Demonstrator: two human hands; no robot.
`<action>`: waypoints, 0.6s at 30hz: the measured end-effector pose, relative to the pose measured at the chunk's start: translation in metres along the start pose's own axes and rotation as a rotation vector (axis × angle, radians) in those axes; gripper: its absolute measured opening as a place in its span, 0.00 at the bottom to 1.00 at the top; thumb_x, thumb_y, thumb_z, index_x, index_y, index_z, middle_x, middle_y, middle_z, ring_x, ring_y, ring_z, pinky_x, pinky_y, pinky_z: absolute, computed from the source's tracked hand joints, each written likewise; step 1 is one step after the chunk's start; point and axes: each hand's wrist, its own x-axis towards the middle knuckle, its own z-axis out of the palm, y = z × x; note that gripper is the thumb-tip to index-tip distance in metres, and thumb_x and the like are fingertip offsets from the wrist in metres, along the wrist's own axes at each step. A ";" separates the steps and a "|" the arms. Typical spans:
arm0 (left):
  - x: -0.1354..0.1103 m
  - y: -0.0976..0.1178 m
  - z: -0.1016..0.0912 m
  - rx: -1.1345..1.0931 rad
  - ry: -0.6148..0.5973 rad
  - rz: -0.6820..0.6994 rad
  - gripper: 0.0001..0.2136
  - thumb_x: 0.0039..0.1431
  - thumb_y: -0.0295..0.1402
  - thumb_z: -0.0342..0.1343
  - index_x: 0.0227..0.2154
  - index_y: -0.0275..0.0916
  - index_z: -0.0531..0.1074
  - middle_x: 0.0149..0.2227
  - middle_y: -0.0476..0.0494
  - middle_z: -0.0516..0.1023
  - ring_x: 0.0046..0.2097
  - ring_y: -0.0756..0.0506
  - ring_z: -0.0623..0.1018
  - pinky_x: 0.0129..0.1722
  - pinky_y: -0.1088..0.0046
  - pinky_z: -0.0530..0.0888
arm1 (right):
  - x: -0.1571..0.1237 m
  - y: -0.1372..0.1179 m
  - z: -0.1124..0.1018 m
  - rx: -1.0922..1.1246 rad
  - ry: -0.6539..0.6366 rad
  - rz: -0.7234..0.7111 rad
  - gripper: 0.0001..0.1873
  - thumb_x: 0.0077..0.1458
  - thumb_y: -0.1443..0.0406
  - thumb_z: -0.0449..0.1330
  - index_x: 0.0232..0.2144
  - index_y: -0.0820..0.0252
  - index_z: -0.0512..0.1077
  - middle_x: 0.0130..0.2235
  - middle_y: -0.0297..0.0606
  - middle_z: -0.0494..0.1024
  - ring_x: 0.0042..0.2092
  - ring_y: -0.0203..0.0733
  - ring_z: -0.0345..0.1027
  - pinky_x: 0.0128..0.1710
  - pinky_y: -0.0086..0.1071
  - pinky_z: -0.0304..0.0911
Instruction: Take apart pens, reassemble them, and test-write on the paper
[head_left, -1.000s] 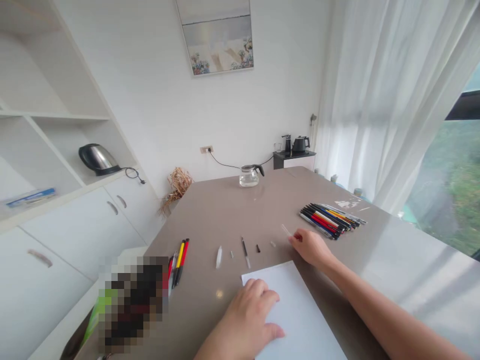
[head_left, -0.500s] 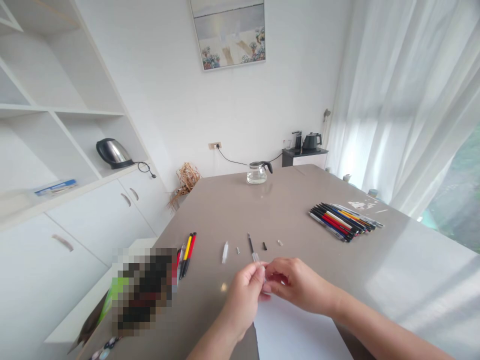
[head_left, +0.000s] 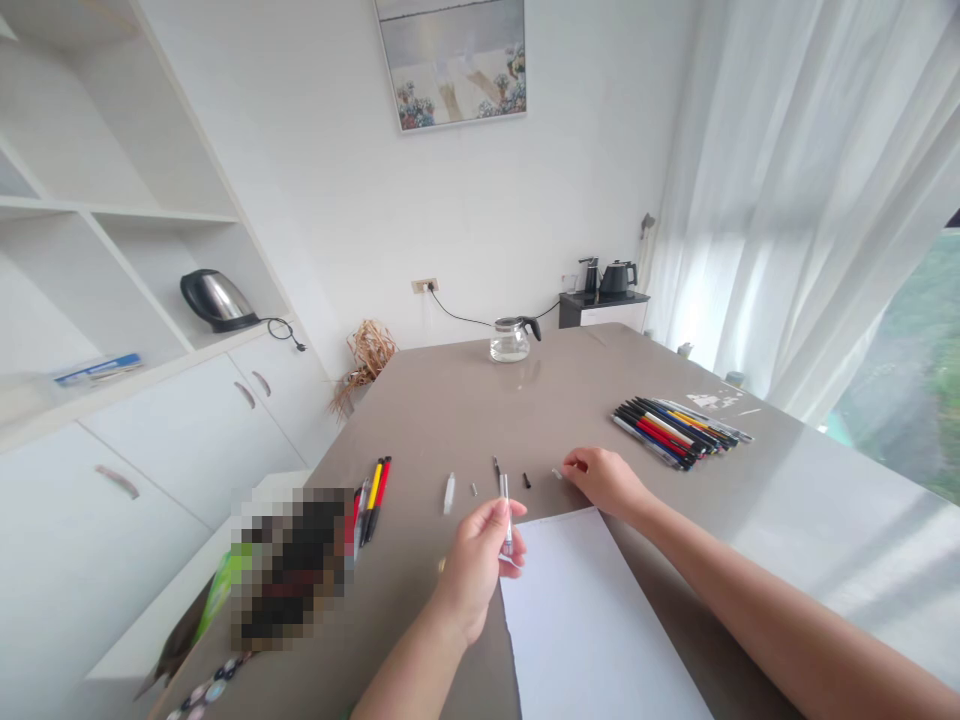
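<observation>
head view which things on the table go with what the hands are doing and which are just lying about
In use: left hand, clear pen barrel, right hand, small clear piece, loose pen parts.
Lying about: pen bundle, three pens, glass pot, kettle.

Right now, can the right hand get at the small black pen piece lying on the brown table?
Probably yes: the right hand rests beside the small black pen piece, with only a tiny clear piece between.

Left hand and right hand bare. Left forearm and right forearm uncovered along full visible length, to the near frame edge.
</observation>
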 end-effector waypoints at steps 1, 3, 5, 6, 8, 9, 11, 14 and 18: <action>0.001 -0.001 -0.001 -0.010 0.001 0.000 0.18 0.54 0.46 0.42 0.35 0.37 0.65 0.24 0.48 0.65 0.25 0.52 0.66 0.24 0.77 0.65 | 0.002 -0.003 0.002 -0.011 -0.011 0.009 0.12 0.47 0.59 0.51 0.26 0.56 0.72 0.28 0.35 0.73 0.29 0.36 0.63 0.26 0.26 0.52; 0.001 -0.001 -0.002 -0.022 0.002 0.004 0.18 0.53 0.46 0.42 0.35 0.37 0.66 0.24 0.48 0.65 0.26 0.52 0.66 0.24 0.77 0.64 | 0.007 -0.008 0.006 -0.038 -0.024 0.029 0.12 0.46 0.57 0.52 0.27 0.56 0.71 0.29 0.37 0.73 0.29 0.37 0.64 0.25 0.27 0.51; 0.001 -0.001 -0.003 -0.025 0.002 0.004 0.17 0.53 0.46 0.42 0.35 0.38 0.66 0.24 0.48 0.65 0.26 0.52 0.66 0.24 0.77 0.64 | 0.010 -0.012 0.010 -0.062 -0.029 0.042 0.11 0.44 0.57 0.54 0.26 0.57 0.71 0.30 0.38 0.72 0.30 0.39 0.64 0.24 0.27 0.50; 0.001 0.000 -0.003 -0.023 0.003 0.002 0.18 0.53 0.46 0.42 0.35 0.37 0.66 0.24 0.48 0.65 0.26 0.52 0.66 0.24 0.77 0.64 | 0.011 -0.013 0.012 -0.070 -0.030 0.044 0.10 0.44 0.58 0.54 0.25 0.57 0.71 0.30 0.38 0.72 0.31 0.39 0.64 0.24 0.27 0.50; 0.001 0.001 -0.002 -0.018 0.000 -0.003 0.18 0.53 0.46 0.42 0.35 0.37 0.66 0.24 0.48 0.65 0.25 0.52 0.66 0.24 0.77 0.64 | 0.010 -0.014 0.016 -0.077 -0.025 0.039 0.09 0.46 0.61 0.53 0.24 0.58 0.70 0.30 0.38 0.71 0.32 0.39 0.63 0.25 0.27 0.50; 0.000 0.002 -0.002 -0.015 -0.004 -0.008 0.18 0.53 0.46 0.42 0.35 0.37 0.66 0.24 0.49 0.65 0.25 0.52 0.66 0.24 0.77 0.64 | 0.009 -0.015 0.017 -0.074 -0.020 0.034 0.08 0.47 0.62 0.52 0.23 0.59 0.69 0.31 0.39 0.71 0.32 0.39 0.63 0.26 0.27 0.50; -0.001 0.004 -0.001 -0.010 -0.019 -0.021 0.18 0.53 0.47 0.43 0.35 0.37 0.66 0.23 0.49 0.65 0.26 0.52 0.67 0.24 0.77 0.64 | 0.004 -0.016 0.016 -0.052 -0.014 0.015 0.09 0.48 0.64 0.50 0.24 0.60 0.69 0.32 0.40 0.71 0.33 0.38 0.63 0.27 0.28 0.51; -0.001 0.004 0.000 -0.005 -0.056 -0.029 0.18 0.52 0.47 0.44 0.35 0.37 0.67 0.23 0.49 0.64 0.25 0.52 0.66 0.24 0.77 0.64 | -0.005 -0.020 0.005 0.012 -0.042 -0.038 0.10 0.50 0.66 0.47 0.26 0.60 0.67 0.30 0.37 0.71 0.31 0.35 0.63 0.28 0.26 0.53; -0.001 0.001 0.000 0.035 -0.051 0.032 0.17 0.51 0.45 0.47 0.34 0.37 0.69 0.21 0.50 0.61 0.26 0.51 0.65 0.25 0.77 0.63 | -0.018 -0.031 -0.024 0.412 -0.205 -0.174 0.13 0.53 0.61 0.44 0.29 0.61 0.65 0.27 0.34 0.70 0.25 0.32 0.61 0.25 0.25 0.55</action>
